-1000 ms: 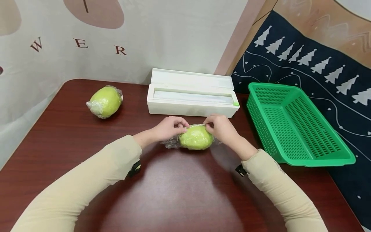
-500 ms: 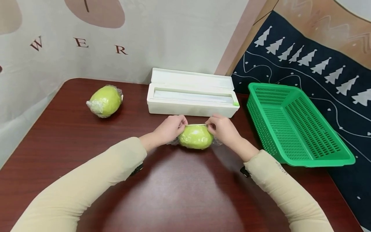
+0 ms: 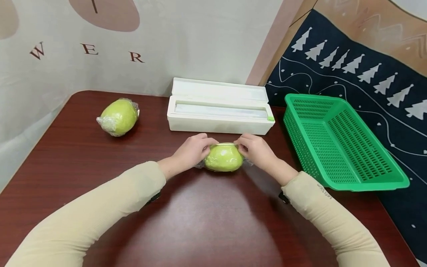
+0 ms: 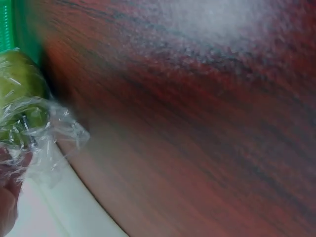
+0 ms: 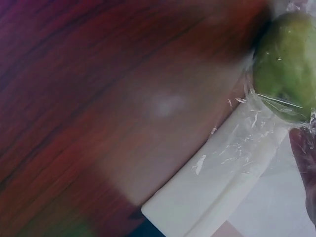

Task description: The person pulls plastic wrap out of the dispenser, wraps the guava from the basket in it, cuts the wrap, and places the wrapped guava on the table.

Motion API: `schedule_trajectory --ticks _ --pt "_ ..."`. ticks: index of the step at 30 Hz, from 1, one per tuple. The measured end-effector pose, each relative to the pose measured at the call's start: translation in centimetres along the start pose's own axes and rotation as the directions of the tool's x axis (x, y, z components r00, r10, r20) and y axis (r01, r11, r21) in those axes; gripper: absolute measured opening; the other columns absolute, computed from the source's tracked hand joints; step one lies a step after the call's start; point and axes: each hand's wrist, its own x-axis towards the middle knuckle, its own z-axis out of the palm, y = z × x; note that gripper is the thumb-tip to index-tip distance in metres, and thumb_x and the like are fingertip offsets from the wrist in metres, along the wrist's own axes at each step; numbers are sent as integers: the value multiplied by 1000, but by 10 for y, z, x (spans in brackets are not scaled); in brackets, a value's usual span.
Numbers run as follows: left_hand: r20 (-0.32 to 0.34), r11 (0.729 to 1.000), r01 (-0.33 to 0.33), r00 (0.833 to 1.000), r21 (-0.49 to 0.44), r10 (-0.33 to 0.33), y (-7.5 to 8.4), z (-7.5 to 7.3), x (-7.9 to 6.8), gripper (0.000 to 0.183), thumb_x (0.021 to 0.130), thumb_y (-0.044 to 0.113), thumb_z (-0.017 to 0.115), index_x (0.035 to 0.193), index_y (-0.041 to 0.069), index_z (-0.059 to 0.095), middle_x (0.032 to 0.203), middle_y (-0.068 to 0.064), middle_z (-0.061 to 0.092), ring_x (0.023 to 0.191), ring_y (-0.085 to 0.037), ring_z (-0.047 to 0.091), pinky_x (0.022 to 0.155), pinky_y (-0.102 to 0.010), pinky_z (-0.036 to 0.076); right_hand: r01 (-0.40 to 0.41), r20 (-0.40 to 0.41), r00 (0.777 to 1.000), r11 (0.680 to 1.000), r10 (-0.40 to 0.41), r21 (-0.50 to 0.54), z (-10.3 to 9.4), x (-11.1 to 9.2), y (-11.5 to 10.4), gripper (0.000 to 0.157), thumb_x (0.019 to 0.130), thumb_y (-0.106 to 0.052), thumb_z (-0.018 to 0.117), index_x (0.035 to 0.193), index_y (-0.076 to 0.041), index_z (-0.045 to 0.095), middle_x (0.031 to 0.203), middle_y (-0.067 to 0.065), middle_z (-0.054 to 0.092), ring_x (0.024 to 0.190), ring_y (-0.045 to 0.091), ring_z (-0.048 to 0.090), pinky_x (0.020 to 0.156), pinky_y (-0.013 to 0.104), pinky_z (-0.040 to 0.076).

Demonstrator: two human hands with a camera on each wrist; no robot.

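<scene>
A yellow-green fruit [image 3: 223, 158] wrapped in cling film lies on the table in front of a white box. My left hand [image 3: 191, 152] pinches the film at the fruit's upper left, and my right hand [image 3: 258, 150] pinches it at the upper right. Between them the film edge [image 3: 225, 144] runs as a taut line along the fruit's far side. Loose, crumpled film [image 4: 64, 126] sticks out at the fruit's end in the left wrist view. More clear film [image 5: 247, 128] spreads from the fruit [image 5: 289, 69] in the right wrist view. The fingertips are partly hidden.
Behind the hands stands the white cling film box [image 3: 220, 124], lid up, with a roll inside and a green slider [image 3: 270, 118] at its right end. A second wrapped fruit [image 3: 119, 116] lies at the back left. A green basket [image 3: 300, 155] stands on the right.
My left hand has shifted toward the fruit's upper left, covering some crumpled film there. The film edge between the hands has become straighter. The right hand has barely moved.
</scene>
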Motion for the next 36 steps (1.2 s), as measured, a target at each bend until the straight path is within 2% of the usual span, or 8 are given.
schedule_trajectory --ticks 6,9,14,16,20,26,31,36 --pt "-36 996 -80 996 32 81 -1 3 4 25 80 -5 58 94 10 71 76 -2 55 64 -15 53 60 -24 47 218 -25 975 975 -220 -48 -4 -7 4 15 75 11 62 83 0 67 79 6 61 70 16 60 60 23 51" --pt "-44 993 -105 993 61 108 -3 3 8 18 82 -3 59 89 9 70 79 -3 59 69 -17 60 64 -27 51 223 60 974 972 -219 -74 -10 -6 1 14 77 9 62 86 0 67 79 6 60 70 16 59 60 23 51" --pt "-40 986 -139 989 94 143 -8 3 12 12 85 2 61 86 9 69 81 -2 59 73 -18 63 65 -29 53 99 262 962 991 -72 -94 -22 3 -13 14 80 1 60 90 -1 70 78 5 62 65 15 57 61 27 50" --pt "-20 986 -141 989 89 144 -10 3 12 14 86 2 59 88 10 70 81 -2 58 72 -18 62 64 -28 52 34 341 940 994 4 -106 -25 6 -19 16 82 -12 64 92 -1 70 79 5 63 65 15 57 62 29 50" --pt "15 990 -129 992 54 129 -15 0 6 21 88 1 56 97 11 72 80 0 54 69 -15 57 63 -26 49 -73 462 876 986 135 -149 -28 12 -29 45 76 -38 74 100 -1 68 86 7 65 71 17 60 68 32 51" --pt "92 996 -94 991 -9 94 -20 -5 -5 26 92 16 56 114 8 68 87 -1 55 71 -11 51 67 -25 46 -209 489 837 970 245 -128 -27 19 -28 51 69 -32 81 108 -2 68 105 12 70 90 21 66 79 33 52" --pt "173 999 -36 984 21 32 -20 -9 -7 59 78 41 72 125 8 61 94 -2 54 75 -12 51 69 -26 46 -293 488 823 953 291 -74 -26 23 -25 53 70 -29 81 114 -2 67 113 12 68 87 18 65 77 32 52" --pt "187 997 11 982 82 -26 -20 -11 -4 70 74 44 75 129 7 56 102 -5 55 83 -17 55 75 -32 48 -383 477 810 924 340 -8 -24 23 -19 57 76 -28 76 123 -1 60 122 13 62 103 20 63 86 35 51"
